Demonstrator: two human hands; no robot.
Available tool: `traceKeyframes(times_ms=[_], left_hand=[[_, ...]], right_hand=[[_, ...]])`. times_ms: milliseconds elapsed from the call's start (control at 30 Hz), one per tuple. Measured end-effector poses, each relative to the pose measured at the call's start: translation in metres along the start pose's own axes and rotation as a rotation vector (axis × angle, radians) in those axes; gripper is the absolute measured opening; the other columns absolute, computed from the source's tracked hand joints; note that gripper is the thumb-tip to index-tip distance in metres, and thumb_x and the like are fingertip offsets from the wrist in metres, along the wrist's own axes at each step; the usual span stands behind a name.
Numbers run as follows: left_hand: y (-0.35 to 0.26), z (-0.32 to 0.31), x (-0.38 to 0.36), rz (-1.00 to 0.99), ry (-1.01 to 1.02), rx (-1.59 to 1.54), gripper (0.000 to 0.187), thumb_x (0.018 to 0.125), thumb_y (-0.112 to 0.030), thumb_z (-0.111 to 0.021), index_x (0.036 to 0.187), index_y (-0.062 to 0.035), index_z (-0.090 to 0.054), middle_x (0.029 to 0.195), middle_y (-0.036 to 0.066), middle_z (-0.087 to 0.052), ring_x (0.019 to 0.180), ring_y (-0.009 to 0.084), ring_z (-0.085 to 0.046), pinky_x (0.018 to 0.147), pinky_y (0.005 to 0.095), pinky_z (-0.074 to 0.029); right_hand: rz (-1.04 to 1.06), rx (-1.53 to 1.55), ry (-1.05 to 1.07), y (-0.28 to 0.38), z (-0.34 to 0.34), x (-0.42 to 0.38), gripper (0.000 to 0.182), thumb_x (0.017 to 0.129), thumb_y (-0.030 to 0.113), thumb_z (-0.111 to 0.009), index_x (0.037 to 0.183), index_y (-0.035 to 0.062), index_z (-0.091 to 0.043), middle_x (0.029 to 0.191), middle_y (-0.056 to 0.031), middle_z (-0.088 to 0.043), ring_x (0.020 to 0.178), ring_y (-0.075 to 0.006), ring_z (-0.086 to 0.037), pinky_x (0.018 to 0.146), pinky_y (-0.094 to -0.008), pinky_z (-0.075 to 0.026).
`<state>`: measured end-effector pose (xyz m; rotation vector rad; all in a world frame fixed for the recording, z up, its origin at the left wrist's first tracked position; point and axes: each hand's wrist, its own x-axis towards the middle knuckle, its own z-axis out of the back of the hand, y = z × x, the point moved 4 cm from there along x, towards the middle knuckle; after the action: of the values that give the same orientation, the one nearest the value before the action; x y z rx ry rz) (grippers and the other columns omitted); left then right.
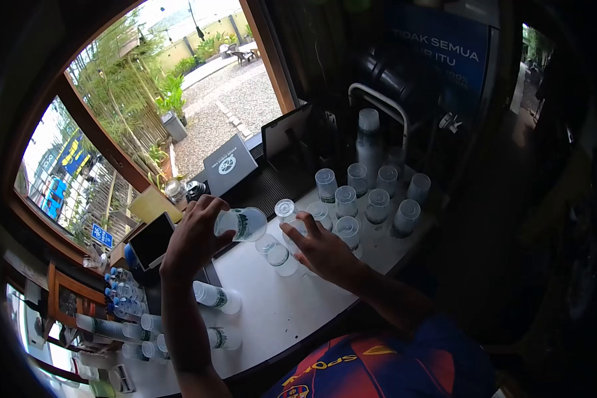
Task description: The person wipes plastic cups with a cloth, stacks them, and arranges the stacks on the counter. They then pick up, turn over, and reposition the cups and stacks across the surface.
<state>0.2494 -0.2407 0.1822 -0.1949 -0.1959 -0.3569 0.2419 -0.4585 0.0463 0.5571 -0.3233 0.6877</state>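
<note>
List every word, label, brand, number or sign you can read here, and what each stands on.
"TIDAK SEMUA", then "ITU" after a partly hidden word: dark blue rectangular sign; lower lines unclear.
"SPO", rest unclear: blue-and-red fabric shirt.
Too small or blurred: lettering on the dark grey flat board, green print on the clear plastic cups, blue-and-yellow banner outside.

Near the window (pixel 101 132) stand 1 tablet (pixel 152 240) and water bottles (pixel 126 292), with 1 grey bin (pixel 174 126) outside.
</note>
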Motion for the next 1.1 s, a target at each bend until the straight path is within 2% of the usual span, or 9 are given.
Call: traceKeyframes(times_ms=[133,233,367,567,700,833,933,1033,1100], left_hand=[[-0.014,-0.039,0.018,-0.022,0.056,0.018,0.049,0.078,-0.017,-0.08,0.121,-0.0066,-0.057,0.128,0.017,-0.056,0.12,0.0408,-0.051,0.104,0.0483,-0.049],[-0.019,-0.036,0.018,-0.005,0.099,0.03,0.05,0.079,-0.017,-0.08,0.121,-0.0067,-0.056,0.128,0.017,-0.056,0.12,0.0405,-0.051,0.104,0.0483,-0.049],[-0.005,-0.035,0.029,-0.027,0.081,-0.025,0.046,0.075,-0.012,-0.08,0.115,-0.0055,-0.06,0.121,0.016,-0.058,0.119,0.0375,-0.055,0.105,0.0458,-0.046],[-0.007,0.0,0.02,-0.003,-0.006,-0.036,0.043,0.075,-0.012,-0.081,0.113,-0.0058,-0.062,0.116,0.016,-0.059,0.113,0.0363,-0.059,0.102,0.0437,-0.048],[-0.004,-0.021,0.022,-0.008,0.202,-0.026,0.048,0.074,-0.017,-0.083,0.117,-0.0089,-0.063,0.12,0.015,-0.058,0.12,0.0366,-0.055,0.104,0.0436,-0.047],[0.004,-0.065,0.024,-0.092,0.236,-0.072,0.046,0.075,-0.019,-0.084,0.115,-0.0105,-0.062,0.116,0.014,-0.058,0.116,0.0363,-0.056,0.1,0.0436,-0.049],[0.021,-0.116,0.021,-0.054,0.357,0.001,0.048,0.076,-0.02,-0.084,0.118,-0.0106,-0.062,0.119,0.014,-0.058,0.118,0.0359,-0.056,0.1,0.0432,-0.051],[0.037,-0.169,0.011,-0.005,0.456,0.007,0.051,0.076,-0.02,-0.085,0.12,-0.0095,-0.061,0.121,0.015,-0.058,0.121,0.0364,-0.055,0.104,0.0439,-0.049],[0.032,-0.185,0.003,0.057,0.468,0.089,0.053,0.075,-0.022,-0.086,0.121,-0.01,-0.061,0.123,0.016,-0.055,0.118,0.0381,-0.054,0.102,0.0452,-0.05]], right_hand=[[-0.177,-0.124,0.314,0.01,-0.059,-0.024,0.052,0.097,0.009,-0.055,0.147,0.0063,-0.041,0.14,-0.0307,-0.047,0.105,-0.034,-0.067,0.084,-0.0419,-0.06],[-0.193,-0.218,0.431,0.03,-0.066,-0.033,0.063,0.095,0.021,-0.065,0.15,0.0069,-0.038,0.142,-0.0287,-0.046,0.108,-0.0332,-0.067,0.081,-0.0405,-0.061],[-0.1,-0.215,0.285,0.015,-0.069,-0.033,0.063,0.096,0.028,-0.067,0.149,0.0074,-0.04,0.138,-0.0259,-0.053,0.106,-0.0322,-0.069,0.08,-0.0387,-0.061],[-0.059,-0.209,0.283,-0.009,-0.047,-0.025,0.066,0.094,0.032,-0.072,0.149,0.0067,-0.043,0.135,-0.0253,-0.056,0.105,-0.034,-0.07,0.083,-0.0399,-0.06],[-0.036,-0.226,0.237,-0.014,-0.061,-0.028,0.069,0.093,0.033,-0.073,0.149,0.0067,-0.042,0.135,-0.0255,-0.055,0.105,-0.0338,-0.07,0.083,-0.0406,-0.06],[-0.098,-0.192,0.336,-0.007,-0.048,-0.025,0.073,0.092,0.034,-0.074,0.15,0.0071,-0.039,0.136,-0.026,-0.054,0.108,-0.0357,-0.068,0.088,-0.0427,-0.059],[-0.005,-0.183,0.148,-0.011,-0.056,-0.025,0.071,0.092,0.036,-0.074,0.149,0.0068,-0.041,0.132,-0.0254,-0.054,0.114,-0.0384,-0.063,0.094,-0.0451,-0.055],[0.068,0.071,-0.106,-0.009,-0.041,-0.021,0.067,0.092,0.035,-0.074,0.145,0.0061,-0.044,0.126,-0.0233,-0.055,0.117,-0.0393,-0.059,0.099,-0.0478,-0.052],[0.024,0.287,-0.332,-0.01,-0.017,-0.031,0.047,0.089,0.022,-0.072,0.129,0.0074,-0.053,0.119,-0.0153,-0.056,0.116,-0.0351,-0.057,0.107,-0.0511,-0.043]])
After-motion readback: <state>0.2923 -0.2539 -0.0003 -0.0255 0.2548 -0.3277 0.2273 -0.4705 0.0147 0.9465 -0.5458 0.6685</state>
